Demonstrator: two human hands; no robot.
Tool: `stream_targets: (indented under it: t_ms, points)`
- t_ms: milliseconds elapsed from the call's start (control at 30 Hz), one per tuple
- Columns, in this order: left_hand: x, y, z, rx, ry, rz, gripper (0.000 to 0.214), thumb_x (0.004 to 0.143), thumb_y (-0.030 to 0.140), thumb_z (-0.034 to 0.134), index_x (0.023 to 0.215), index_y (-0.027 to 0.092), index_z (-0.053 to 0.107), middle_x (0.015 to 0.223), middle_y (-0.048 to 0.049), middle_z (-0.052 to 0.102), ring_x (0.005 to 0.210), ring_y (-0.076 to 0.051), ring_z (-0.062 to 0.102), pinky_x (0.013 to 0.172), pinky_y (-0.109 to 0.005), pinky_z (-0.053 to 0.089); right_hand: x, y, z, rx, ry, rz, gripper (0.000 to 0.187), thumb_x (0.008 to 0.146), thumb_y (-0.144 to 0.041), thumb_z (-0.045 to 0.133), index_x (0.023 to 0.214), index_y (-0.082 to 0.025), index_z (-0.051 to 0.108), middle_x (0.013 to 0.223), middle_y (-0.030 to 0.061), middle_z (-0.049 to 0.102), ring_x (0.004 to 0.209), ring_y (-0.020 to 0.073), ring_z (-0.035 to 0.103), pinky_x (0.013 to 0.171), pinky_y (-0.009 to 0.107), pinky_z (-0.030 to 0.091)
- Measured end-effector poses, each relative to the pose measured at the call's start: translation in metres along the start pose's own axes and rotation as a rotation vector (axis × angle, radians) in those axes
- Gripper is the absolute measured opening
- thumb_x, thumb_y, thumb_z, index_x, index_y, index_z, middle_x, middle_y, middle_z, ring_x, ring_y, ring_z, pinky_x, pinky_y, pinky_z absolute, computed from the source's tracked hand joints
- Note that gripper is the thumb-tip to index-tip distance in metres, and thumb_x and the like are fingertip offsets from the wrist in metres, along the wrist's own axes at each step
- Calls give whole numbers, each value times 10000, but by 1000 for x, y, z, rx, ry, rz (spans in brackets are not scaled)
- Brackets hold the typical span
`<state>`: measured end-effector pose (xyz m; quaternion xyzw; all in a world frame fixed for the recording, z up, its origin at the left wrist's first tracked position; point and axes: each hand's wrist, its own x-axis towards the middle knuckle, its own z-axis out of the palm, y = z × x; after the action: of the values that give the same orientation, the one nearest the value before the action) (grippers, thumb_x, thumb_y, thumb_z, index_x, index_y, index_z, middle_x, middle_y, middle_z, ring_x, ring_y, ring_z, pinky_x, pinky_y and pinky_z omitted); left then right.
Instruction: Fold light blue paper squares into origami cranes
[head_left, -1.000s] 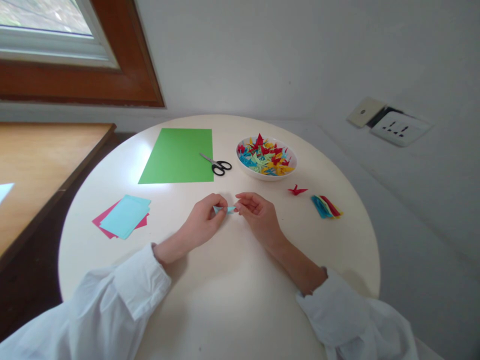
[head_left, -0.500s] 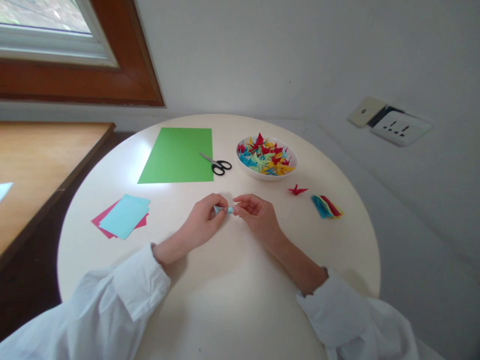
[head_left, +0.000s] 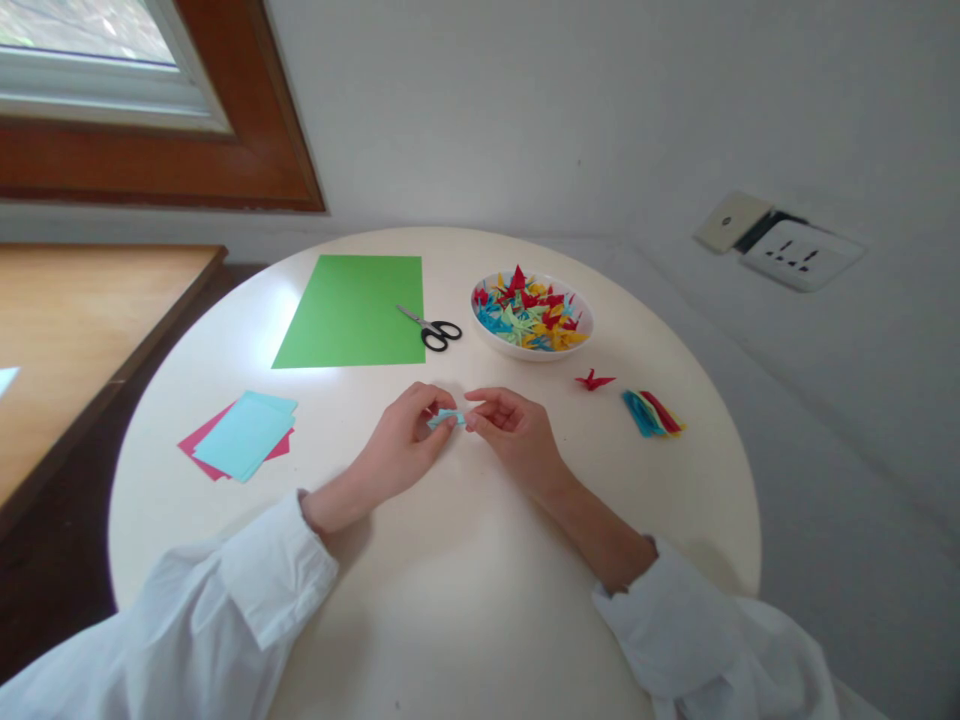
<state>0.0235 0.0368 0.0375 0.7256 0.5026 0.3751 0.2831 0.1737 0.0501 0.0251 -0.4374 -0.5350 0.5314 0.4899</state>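
Between my two hands is a small piece of folded light-blue paper [head_left: 447,416], held just above the white table. My left hand [head_left: 405,430] pinches it from the left with thumb and fingers. On the other side, the thumb and fingertips of my right hand [head_left: 514,430] close on its right end. Part of the paper is hidden behind my fingers, so its exact folds cannot be made out. A red paper crane [head_left: 594,380] lies on the table to the right of my right hand.
A white bowl [head_left: 517,352] full of colourful paper cranes stands beyond my hands. Black-handled scissors [head_left: 433,328] overlap a green sheet [head_left: 352,310]. Light-blue and pink paper sheets [head_left: 246,436] lie left; coloured folded strips [head_left: 654,413] lie right on the round table [head_left: 450,620].
My left fingers have shifted slightly on the light-blue paper, and more of its upper edge shows now. My right hand keeps its pinch nearly unmoved.
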Motion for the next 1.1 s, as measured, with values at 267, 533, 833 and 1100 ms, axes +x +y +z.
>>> stream_targets:
  t_ms: [267,533,833,1100]
  points:
    - [0,5,-1,28,52,-119,181,782,312,469,882,170,519,579,41,442,544,-107,418,524,-227,341,3,1,-1,26,74,-4,207,580,-245,670,758,-166,602,584,-27,595,554,109,576,581,244,471]
    - [1,3,2,9,73,-150,99,754,241,464,793,168,518,597,30,506,537,-96,430,511,-215,330,4,11,1,-73,85,-25,205,605,-268,657,774,-161,610,678,19,632,617,143,607,600,262,488]
    - [1,-4,10,-37,120,-93,99,702,149,449,762,158,527,672,5,543,606,-106,459,556,-223,362,5,15,5,-264,115,-156,184,680,-293,602,805,-160,616,760,50,660,647,157,616,617,275,495]
    - [3,-9,16,-103,170,-60,133,671,112,448,768,156,529,653,16,532,597,-100,466,549,-215,363,6,12,11,-357,103,-240,108,699,-260,556,751,-175,599,720,28,649,605,144,585,572,257,474]
